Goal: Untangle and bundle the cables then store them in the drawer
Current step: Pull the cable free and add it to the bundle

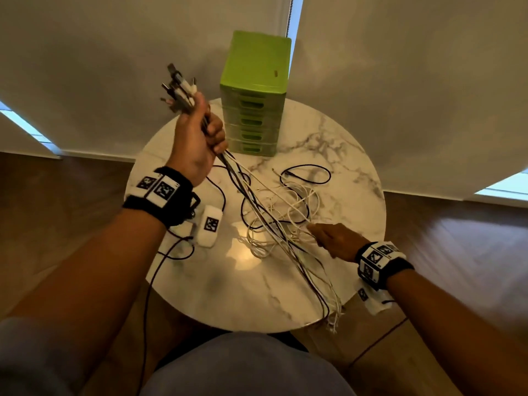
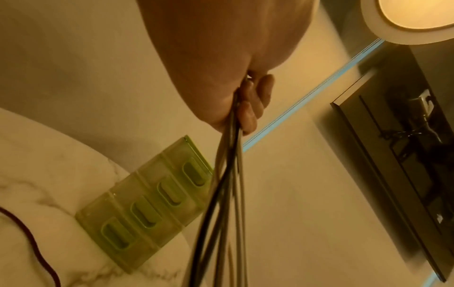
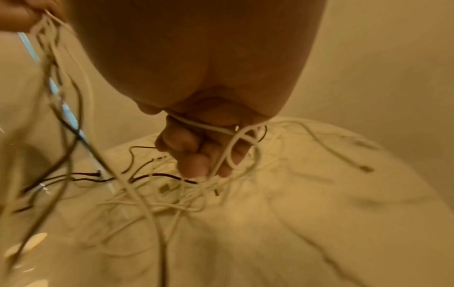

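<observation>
My left hand [image 1: 197, 141] is raised above the far left part of the round marble table [image 1: 351, 178], fist curled tight round a bunch of cables [image 1: 265, 207] just below their plugs [image 1: 178, 88], which stick up past my thumb. From that fist the black and white strands run down and toward me, cross the table and hang over its near edge. My right hand [image 1: 334, 238] is low on the near right side of the table, at the edge of the loose white tangle that lies between my two hands; in the right wrist view its fingers [image 3: 196, 163] are bent with a white strand looped across them, though the blur keeps me from saying how firmly they hold it. The green drawer unit [image 1: 254, 92] stands upright at the far side of the table, just beyond my left hand, with all its drawers pushed in. A single black cable loop [image 1: 307, 174] lies apart, right of the unit.
</observation>
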